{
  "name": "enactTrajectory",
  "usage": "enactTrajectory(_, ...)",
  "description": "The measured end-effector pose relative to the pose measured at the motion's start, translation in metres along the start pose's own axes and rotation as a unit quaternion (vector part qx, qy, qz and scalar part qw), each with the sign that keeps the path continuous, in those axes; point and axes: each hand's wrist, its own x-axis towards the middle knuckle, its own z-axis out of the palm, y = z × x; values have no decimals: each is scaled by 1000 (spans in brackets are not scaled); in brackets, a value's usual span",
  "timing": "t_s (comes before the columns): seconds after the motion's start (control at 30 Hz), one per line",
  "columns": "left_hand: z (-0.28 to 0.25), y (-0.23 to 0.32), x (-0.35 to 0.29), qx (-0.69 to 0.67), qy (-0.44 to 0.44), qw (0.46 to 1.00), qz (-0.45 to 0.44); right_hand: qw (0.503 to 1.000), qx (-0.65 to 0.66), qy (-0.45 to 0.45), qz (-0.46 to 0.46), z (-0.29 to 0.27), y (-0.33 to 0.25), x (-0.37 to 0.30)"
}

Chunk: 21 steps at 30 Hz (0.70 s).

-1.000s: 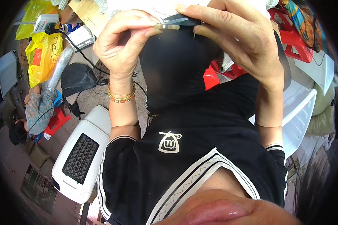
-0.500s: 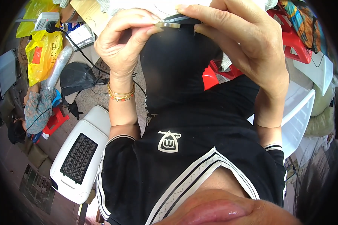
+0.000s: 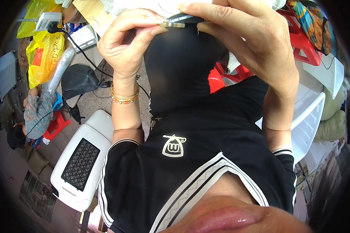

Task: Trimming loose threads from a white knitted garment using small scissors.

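Both hands are raised close in front of the camera. My left hand (image 3: 128, 42), with gold and beaded bangles at the wrist, pinches a small flat metal strip (image 3: 173, 25) between thumb and fingers. My right hand (image 3: 241, 42) grips a small dark-handled plier-like tool (image 3: 187, 17), whose tip meets the strip's right end. A dark blurred shape (image 3: 179, 70) hangs just below the hands and hides what lies behind it. Below it my black shirt with white stripes fills the lower picture.
A white plastic seat with a black grid (image 3: 79, 165) stands at lower left. Yellow bags (image 3: 42, 54), a black bag (image 3: 79, 79), a white adapter with a cable (image 3: 46, 21) and a small red stool (image 3: 56, 124) lie left. Red stools (image 3: 303, 42) and a white chair (image 3: 311, 120) are right.
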Motion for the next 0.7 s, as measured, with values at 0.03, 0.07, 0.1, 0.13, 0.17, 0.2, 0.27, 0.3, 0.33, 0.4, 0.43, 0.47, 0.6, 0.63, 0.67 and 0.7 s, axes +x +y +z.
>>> enactTrajectory(0.03, 0, 0, 0, -2, 3, 1000, -1, 1000, 0, 0, 0, 2, 0, 0)
enactTrajectory(0.07, -2, -1, 0, -3, 4, 1000, -1, 1000, -2, 12, -8, 4, -1, 1)
enactTrajectory(0.1, -4, -3, -1, -3, 3, 1000, 5, 1000, -4, 24, -16, 6, -1, 1)
enactTrajectory(0.13, -5, -4, -1, -4, 2, 1000, 12, 1000, -6, 24, -16, 8, -1, 2)
enactTrajectory(0.17, -2, -4, 1, -4, -2, 1000, 13, 999, 15, 38, -15, 8, 1, 0)
enactTrajectory(0.2, 2, -3, 3, -15, 5, 1000, -3, 998, 36, 54, -14, 8, 3, -3)
enactTrajectory(0.27, 3, 0, 5, -2, 12, 999, -49, 994, 61, 87, -18, 14, 15, -8)
enactTrajectory(0.3, 2, 5, 4, 23, 12, 997, -79, 989, 88, 114, -24, 18, 20, -12)
enactTrajectory(0.33, 4, 10, 6, 8, 3, 995, -98, 985, 141, 98, 33, 20, 23, -18)
enactTrajectory(0.4, 7, 17, 7, 72, 3, 987, -143, 964, 208, 141, 87, 31, 27, -24)
enactTrajectory(0.43, 6, 19, 8, 112, 3, 979, -172, 935, 281, 170, 136, 36, 30, -26)
enactTrajectory(0.47, 11, 23, 10, 123, 24, 978, -167, 897, 355, 194, 180, 39, 34, -28)
enactTrajectory(0.6, 15, 48, 8, 139, 10, 975, -174, 830, 474, 182, 232, 39, 54, -31)
enactTrajectory(0.63, 16, 56, 7, 119, 9, 976, -182, 800, 522, 172, 239, 41, 56, -29)
enactTrajectory(0.67, 18, 65, 7, 87, 1, 980, -176, 820, 493, 188, 223, 43, 58, -24)
enactTrajectory(0.7, 21, 73, 5, 92, -4, 980, -174, 830, 479, 154, 241, 38, 62, -20)
